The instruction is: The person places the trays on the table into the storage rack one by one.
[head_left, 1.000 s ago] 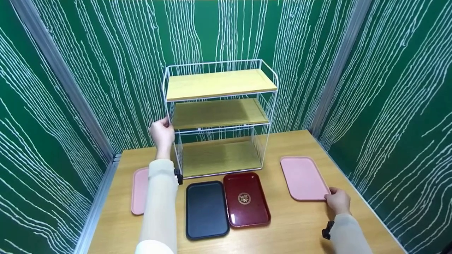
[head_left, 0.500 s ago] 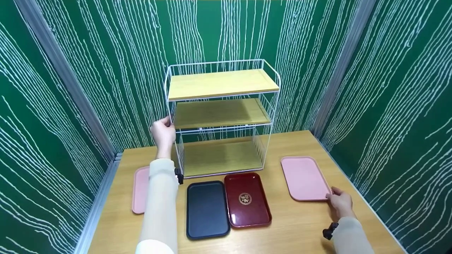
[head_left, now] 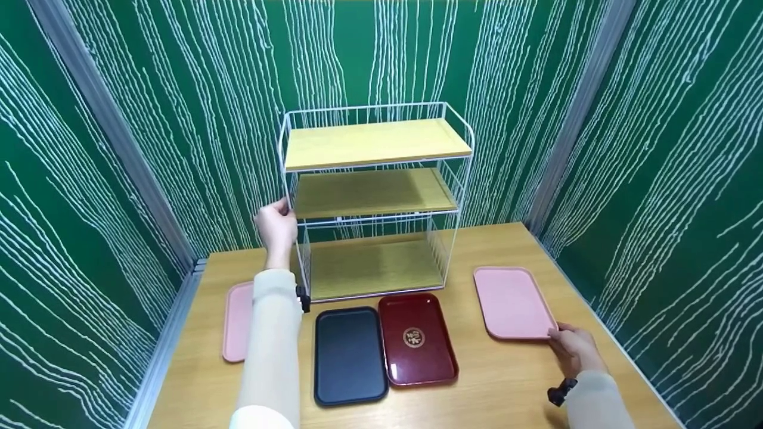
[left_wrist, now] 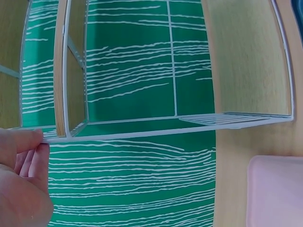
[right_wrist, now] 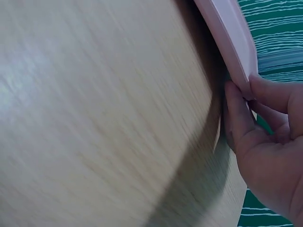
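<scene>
A three-tier rack (head_left: pixel 375 193) with a white wire frame and wooden shelves stands at the back of the table. My left hand (head_left: pixel 276 229) grips the rack's left front upright at the middle shelf; in the left wrist view, thumb and fingers (left_wrist: pixel 34 161) pinch the white wire. On the right side lies a pink tray (head_left: pixel 514 302). Its near right corner is pinched between the thumb and fingers of my right hand (head_left: pixel 578 347). The right wrist view shows the thumb on the pink rim (right_wrist: pixel 236 56) and the fingers under it.
In front of the rack, a black tray (head_left: pixel 350 357) and a dark red tray (head_left: pixel 419 339) with a gold emblem lie side by side. Another pink tray (head_left: pixel 237 322) is partly hidden by my left sleeve. Green walls with white streaks enclose the wooden table (head_left: pixel 489 387).
My right hand has shifted slightly right and down, its wrist turned a little, still pinching the pink tray's corner. The left hand keeps its grip on the rack.
</scene>
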`<state>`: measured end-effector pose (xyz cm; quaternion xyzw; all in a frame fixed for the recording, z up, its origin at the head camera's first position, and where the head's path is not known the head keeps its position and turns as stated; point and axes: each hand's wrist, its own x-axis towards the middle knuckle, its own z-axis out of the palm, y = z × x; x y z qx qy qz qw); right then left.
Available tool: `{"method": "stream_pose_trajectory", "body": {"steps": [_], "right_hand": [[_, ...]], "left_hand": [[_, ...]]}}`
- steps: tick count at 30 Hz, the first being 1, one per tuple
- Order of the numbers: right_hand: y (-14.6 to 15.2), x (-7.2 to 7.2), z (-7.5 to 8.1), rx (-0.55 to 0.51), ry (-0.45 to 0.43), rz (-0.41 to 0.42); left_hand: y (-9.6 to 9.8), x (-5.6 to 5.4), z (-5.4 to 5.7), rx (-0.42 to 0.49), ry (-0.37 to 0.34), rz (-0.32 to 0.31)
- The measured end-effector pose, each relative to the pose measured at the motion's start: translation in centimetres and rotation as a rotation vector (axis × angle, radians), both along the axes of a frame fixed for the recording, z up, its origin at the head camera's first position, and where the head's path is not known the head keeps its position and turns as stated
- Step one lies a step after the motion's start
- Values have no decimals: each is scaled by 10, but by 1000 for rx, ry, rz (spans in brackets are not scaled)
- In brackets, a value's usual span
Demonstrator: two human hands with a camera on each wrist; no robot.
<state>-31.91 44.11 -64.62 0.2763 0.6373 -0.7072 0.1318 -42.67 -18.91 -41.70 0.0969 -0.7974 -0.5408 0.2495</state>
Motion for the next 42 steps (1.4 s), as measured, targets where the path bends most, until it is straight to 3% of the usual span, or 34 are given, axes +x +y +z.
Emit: {"method": "stream_pose_trajectory", "body": {"steps": [6,10,17,36,42], "right_hand": [[1,4,-2,-169,8,-98],[2,5,-2,-211,35,-132],[1,3,-2,-215,76,-138],[-10,-4,1,-305,69,-208],[-17,-10,4,-183,168,-183]], "left_hand": [[1,1,-4,3,-2,3],[1,0,-4,-25,26,17],[0,-1,-1,-31,28,19],[-2,-3,0,-17,11,6],[-1,-3,-1,-19,45,8]]}}
